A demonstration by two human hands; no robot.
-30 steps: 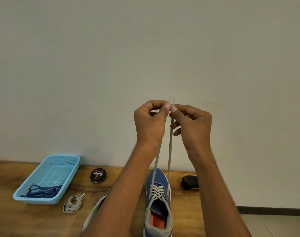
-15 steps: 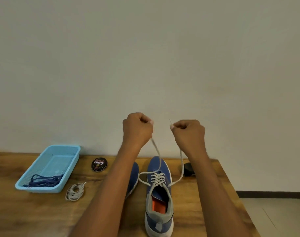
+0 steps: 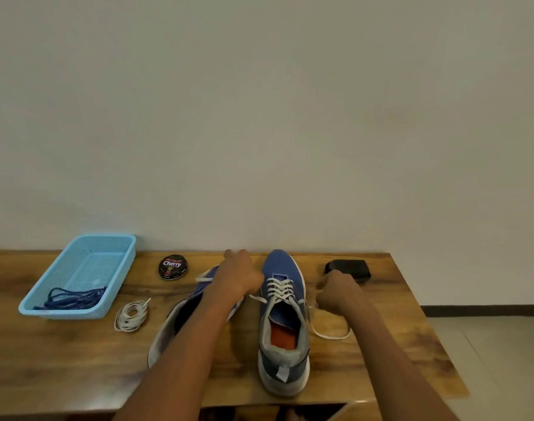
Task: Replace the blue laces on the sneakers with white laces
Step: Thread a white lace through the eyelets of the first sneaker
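Observation:
A blue sneaker (image 3: 282, 323) stands toe-away on the wooden table (image 3: 62, 360), with a white lace (image 3: 279, 288) threaded through its eyelets. My left hand (image 3: 241, 275) is curled low beside its toe and holds one lace end, which trails out to the left. My right hand (image 3: 335, 291), on the shoe's right, grips the other end, and a slack loop lies on the table below it. The second blue sneaker (image 3: 180, 317) lies tilted under my left forearm, partly hidden. A coiled white lace (image 3: 131, 316) rests on the table. Blue laces (image 3: 74, 297) sit in the basket.
The light-blue plastic basket (image 3: 77, 312) stands at the left. A round black polish tin (image 3: 173, 266) sits near the wall. A black object (image 3: 349, 268) lies behind my right hand. The table's right edge drops to a tiled floor (image 3: 487, 360).
Both hands came down from chest height, where they pinched the lace ends together, to table level and moved apart. The taut lace went slack.

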